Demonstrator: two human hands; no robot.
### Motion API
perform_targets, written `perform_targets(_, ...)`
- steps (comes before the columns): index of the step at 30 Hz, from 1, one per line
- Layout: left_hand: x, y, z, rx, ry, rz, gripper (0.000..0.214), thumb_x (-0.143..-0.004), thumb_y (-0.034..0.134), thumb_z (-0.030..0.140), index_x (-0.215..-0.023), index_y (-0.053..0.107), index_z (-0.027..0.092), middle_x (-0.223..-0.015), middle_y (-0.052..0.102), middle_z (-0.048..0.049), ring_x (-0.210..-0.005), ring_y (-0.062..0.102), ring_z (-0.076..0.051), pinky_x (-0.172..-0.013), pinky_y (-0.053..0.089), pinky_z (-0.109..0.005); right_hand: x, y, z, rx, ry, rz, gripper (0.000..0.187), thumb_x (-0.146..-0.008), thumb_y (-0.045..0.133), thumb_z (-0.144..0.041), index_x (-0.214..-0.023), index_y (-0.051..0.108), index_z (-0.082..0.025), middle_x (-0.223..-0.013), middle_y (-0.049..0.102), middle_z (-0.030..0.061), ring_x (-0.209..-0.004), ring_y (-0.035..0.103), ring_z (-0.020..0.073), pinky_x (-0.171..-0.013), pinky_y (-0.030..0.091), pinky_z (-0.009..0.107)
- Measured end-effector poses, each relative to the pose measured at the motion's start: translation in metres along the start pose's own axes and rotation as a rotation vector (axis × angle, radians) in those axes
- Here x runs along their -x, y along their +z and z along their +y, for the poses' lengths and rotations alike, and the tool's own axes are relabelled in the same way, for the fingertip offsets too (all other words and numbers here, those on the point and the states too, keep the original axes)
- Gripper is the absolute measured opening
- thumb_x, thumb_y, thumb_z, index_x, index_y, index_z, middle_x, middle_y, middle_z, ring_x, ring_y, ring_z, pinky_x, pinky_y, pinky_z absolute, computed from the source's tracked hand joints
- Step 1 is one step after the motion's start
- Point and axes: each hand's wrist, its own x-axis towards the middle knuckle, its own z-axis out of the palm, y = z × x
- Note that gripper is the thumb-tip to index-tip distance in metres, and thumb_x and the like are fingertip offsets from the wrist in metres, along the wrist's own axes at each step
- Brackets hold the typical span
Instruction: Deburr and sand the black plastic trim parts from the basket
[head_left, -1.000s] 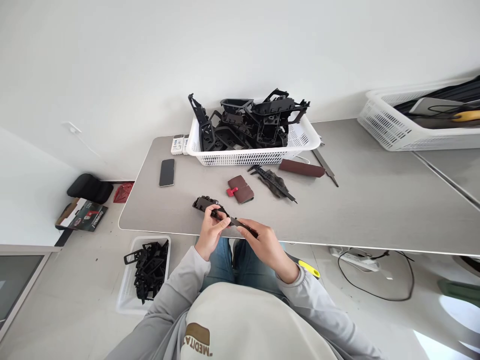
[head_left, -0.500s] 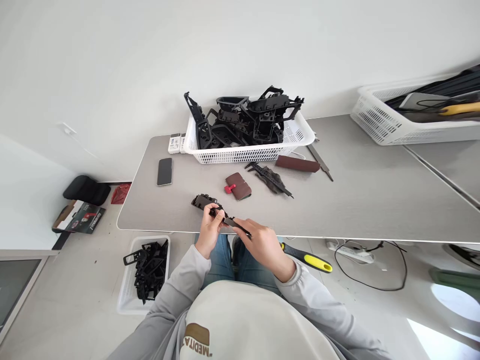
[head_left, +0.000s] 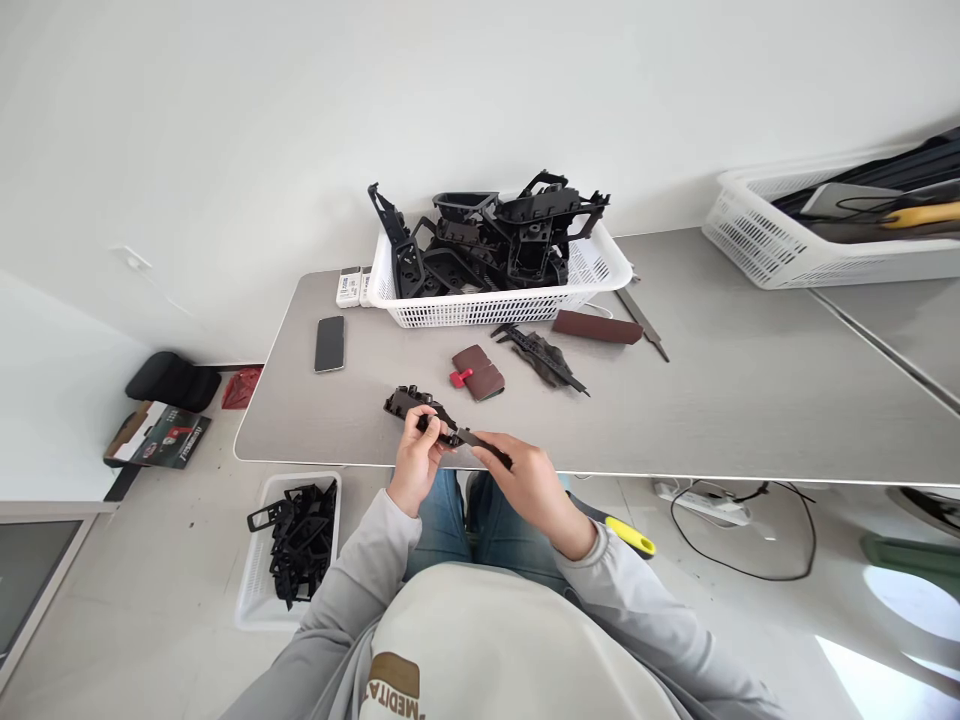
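Note:
My left hand (head_left: 414, 458) is closed round a black plastic part (head_left: 410, 404) at the near edge of the grey table (head_left: 750, 400). My right hand (head_left: 529, 485) grips a file with a yellow and black handle (head_left: 628, 535); its dark blade (head_left: 480, 444) lies against the part. Both hands meet just in front of my lap.
A white basket (head_left: 495, 300) piled with black plastic parts stands at the back. A phone (head_left: 330, 343), a red-brown sanding block (head_left: 477, 373), another black part (head_left: 541, 355), a sandpaper strip (head_left: 596, 326) and a flat file (head_left: 640, 320) lie about. A floor basket (head_left: 292, 535) holds more parts.
The file slid forward and then back along the part, its yellow handle sticking out farther and then drawing in. My left hand has stayed on the part.

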Motion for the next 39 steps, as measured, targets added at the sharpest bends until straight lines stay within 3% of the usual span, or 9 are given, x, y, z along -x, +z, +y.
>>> perform_targets(4, 0.001, -0.001, 0.002, 0.131, -0.012, -0.021, 0.043, -0.066, 0.085, 0.038, -0.092, 0.054, 0.024, -0.066, 0.051, 0.007, -0.056, 0.049, -0.007, -0.051, 0.043, -0.017, -0.008, 0.003, 0.001, -0.552, 0.247, -0.073, 0.046, -0.08, 0.066, -0.057, -0.103, 0.072, -0.018, -0.082, 0.071, 0.0049, -0.046, 0.043, 0.0093, -0.044, 0.033, 0.026)
perform_targets(6, 0.002, -0.002, 0.003, 0.199, -0.006, -0.021, 0.038, -0.069, 0.083, 0.033, -0.092, 0.055, 0.025, -0.065, 0.05, 0.0067, -0.056, 0.049, -0.007, -0.05, 0.042, -0.017, -0.01, 0.007, -0.002, -0.768, 0.332, -0.087, 0.05, -0.074, 0.072, -0.059, -0.102, 0.071, -0.018, -0.075, 0.067, 0.0016, -0.042, 0.029, 0.0052, -0.04, 0.023, 0.024)
perform_targets(13, 0.008, -0.007, 0.009, 0.361, -0.093, -0.021, 0.038, -0.069, 0.075, 0.008, -0.1, 0.06, 0.027, -0.075, 0.059, 0.0034, -0.063, 0.055, -0.007, -0.055, 0.043, -0.016, -0.011, 0.009, -0.019, -1.105, 0.405, -0.151, 0.043, -0.066, 0.08, -0.055, -0.091, 0.071, -0.02, -0.069, 0.058, -0.0029, -0.04, 0.027, 0.003, -0.041, 0.015, 0.024)
perform_targets(20, 0.012, -0.004, 0.014, 0.333, -0.191, -0.003, 0.041, -0.078, 0.068, 0.004, -0.11, 0.061, 0.029, -0.082, 0.066, 0.0026, -0.072, 0.063, -0.007, -0.059, 0.046, -0.014, -0.014, 0.003, -0.026, -1.144, 0.383, -0.221, 0.04, -0.067, 0.082, -0.053, -0.085, 0.073, -0.018, -0.053, 0.047, -0.0065, -0.04, 0.027, 0.004, -0.041, 0.012, 0.025)
perform_targets(24, 0.018, 0.001, 0.013, 0.299, -0.143, 0.089, 0.038, -0.083, 0.068, 0.012, -0.116, 0.059, 0.028, -0.088, 0.069, 0.0029, -0.076, 0.066, -0.007, -0.065, 0.05, -0.015, -0.015, 0.004, -0.027, -1.126, 0.395, -0.179, 0.04, -0.066, 0.082, -0.052, -0.084, 0.072, -0.018, -0.064, 0.058, -0.0033, -0.04, 0.028, 0.0028, -0.041, 0.012, 0.026)
perform_targets(27, 0.026, 0.006, 0.009, 0.249, -0.068, 0.088, 0.044, -0.076, 0.077, 0.019, -0.115, 0.058, 0.026, -0.095, 0.072, 0.001, -0.08, 0.068, -0.009, -0.071, 0.052, -0.018, -0.014, 0.006, -0.027, -1.089, 0.415, -0.157, 0.042, -0.065, 0.082, -0.054, -0.085, 0.072, -0.018, -0.057, 0.053, -0.0054, -0.04, 0.028, 0.0036, -0.042, 0.012, 0.025)
perform_targets(30, 0.031, 0.012, 0.003, 0.168, 0.01, 0.119, 0.046, -0.066, 0.084, 0.018, -0.105, 0.059, 0.023, -0.092, 0.073, -0.0002, -0.084, 0.069, -0.012, -0.077, 0.052, -0.022, -0.012, 0.011, -0.027, -1.042, 0.417, -0.146, 0.043, -0.066, 0.081, -0.054, -0.086, 0.072, -0.018, -0.05, 0.045, -0.0075, -0.04, 0.027, 0.0047, -0.043, 0.013, 0.025)
perform_targets(35, 0.028, 0.019, -0.008, 0.118, 0.112, 0.227, 0.034, -0.065, 0.085, 0.026, -0.083, 0.057, 0.02, -0.08, 0.07, 0.0007, -0.079, 0.068, -0.013, -0.082, 0.051, -0.029, -0.01, 0.017, -0.025, -0.992, 0.411, -0.142, 0.044, -0.067, 0.079, -0.055, -0.088, 0.07, -0.017, -0.046, 0.038, -0.0094, -0.042, 0.026, 0.006, -0.043, 0.015, 0.024)
perform_targets(39, 0.024, 0.019, -0.01, 0.154, 0.121, 0.234, 0.034, -0.066, 0.085, 0.038, -0.081, 0.06, 0.02, -0.081, 0.069, 0.0013, -0.083, 0.068, -0.014, -0.087, 0.05, -0.031, -0.011, 0.012, -0.024, -0.967, 0.393, -0.098, 0.045, -0.068, 0.078, -0.057, -0.09, 0.067, -0.019, -0.052, 0.046, -0.0077, -0.041, 0.029, 0.0061, -0.04, 0.018, 0.024)
